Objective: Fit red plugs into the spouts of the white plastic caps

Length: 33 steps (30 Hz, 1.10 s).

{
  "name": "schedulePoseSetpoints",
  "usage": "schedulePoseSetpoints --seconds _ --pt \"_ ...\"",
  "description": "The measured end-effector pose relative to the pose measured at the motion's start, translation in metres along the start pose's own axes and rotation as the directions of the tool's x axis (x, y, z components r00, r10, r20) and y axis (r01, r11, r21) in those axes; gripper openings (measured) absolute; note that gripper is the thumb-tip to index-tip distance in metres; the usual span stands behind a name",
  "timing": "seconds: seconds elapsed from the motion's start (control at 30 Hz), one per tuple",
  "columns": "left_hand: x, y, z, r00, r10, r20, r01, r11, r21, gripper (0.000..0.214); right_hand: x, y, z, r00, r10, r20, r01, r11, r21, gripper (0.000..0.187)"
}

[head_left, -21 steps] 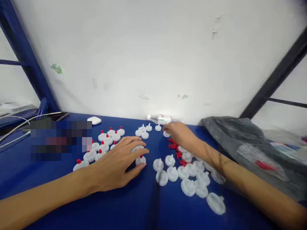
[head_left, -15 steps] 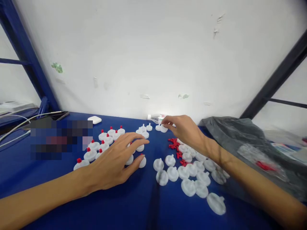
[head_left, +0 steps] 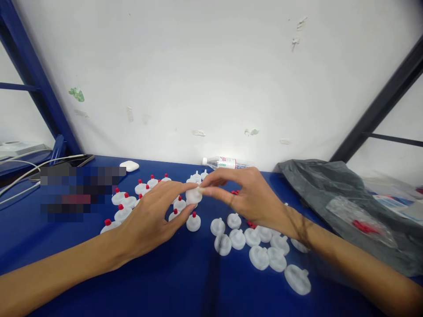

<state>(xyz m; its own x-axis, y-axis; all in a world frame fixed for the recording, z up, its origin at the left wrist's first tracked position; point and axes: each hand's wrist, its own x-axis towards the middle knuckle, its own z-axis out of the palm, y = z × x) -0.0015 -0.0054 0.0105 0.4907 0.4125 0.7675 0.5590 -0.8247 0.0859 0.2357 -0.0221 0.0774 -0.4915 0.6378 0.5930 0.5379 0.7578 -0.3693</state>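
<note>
White nozzled disc held between both hands, over blue table. Rim gripped by thumb and fingers of left hand, nozzle pinched pretty tight by right hand. Red-capped discs grouped around left hand. Uncapped discs scattered near right forearm, few loose red caps half hidden under right hand. Clear bottle laid sideways by wall.

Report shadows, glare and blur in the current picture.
Head view: a dark shadow band falls on the blue table; another crosses the right forearm; the wall looks brightest above the lying bottle, whose label looks too soft to read; mosaic blocks hide part of the left.
</note>
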Motion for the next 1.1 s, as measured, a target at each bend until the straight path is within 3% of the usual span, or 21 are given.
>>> schedulePoseSetpoints --seconds 0.07,0.13,0.2,0.3,0.47,0.7,0.87,0.97,1.1 --pt "0.0 -0.002 0.001 0.998 -0.046 0.033 0.046 0.999 -0.001 0.03 0.001 0.002 -0.004 0.995 0.098 -0.005 -0.097 0.975 -0.198 0.025" --pt "0.001 -0.004 0.002 0.995 -0.075 0.057 0.076 0.997 -0.016 0.03 0.0 0.006 -0.008 0.972 0.228 0.058 -0.181 0.883 -0.433 0.028" --pt "0.003 -0.003 0.002 0.994 -0.083 0.072 0.084 0.996 -0.014 0.029 -0.003 0.013 -0.011 0.908 0.37 0.197 -0.2 0.796 -0.571 0.023" --pt "0.004 -0.001 0.001 0.994 -0.071 0.083 0.072 0.997 -0.009 0.028 -0.009 0.028 -0.012 0.788 0.493 0.369 -0.218 0.784 -0.581 0.021" --pt "0.002 0.0 0.001 0.994 -0.066 0.082 0.068 0.997 -0.024 0.028 -0.014 0.045 -0.007 0.709 0.532 0.463 -0.232 0.796 -0.559 0.026" --pt "0.003 -0.001 0.001 0.992 -0.068 0.107 0.074 0.996 -0.051 0.029 -0.011 0.046 0.005 0.71 0.533 0.461 -0.232 0.795 -0.561 0.014" --pt "0.002 -0.001 0.001 0.995 -0.036 0.09 0.043 0.996 -0.073 0.029 -0.01 0.034 0.0 0.753 0.507 0.419 -0.228 0.799 -0.557 0.023" --pt "0.001 -0.001 0.001 0.994 -0.046 0.1 0.053 0.996 -0.072 0.029 -0.011 0.027 -0.007 0.749 0.48 0.458 -0.276 0.853 -0.444 0.037" --pt "0.001 -0.002 0.001 0.991 -0.063 0.119 0.073 0.994 -0.078 0.029 -0.014 0.026 -0.006 0.769 0.408 0.493 -0.252 0.901 -0.352 0.023"
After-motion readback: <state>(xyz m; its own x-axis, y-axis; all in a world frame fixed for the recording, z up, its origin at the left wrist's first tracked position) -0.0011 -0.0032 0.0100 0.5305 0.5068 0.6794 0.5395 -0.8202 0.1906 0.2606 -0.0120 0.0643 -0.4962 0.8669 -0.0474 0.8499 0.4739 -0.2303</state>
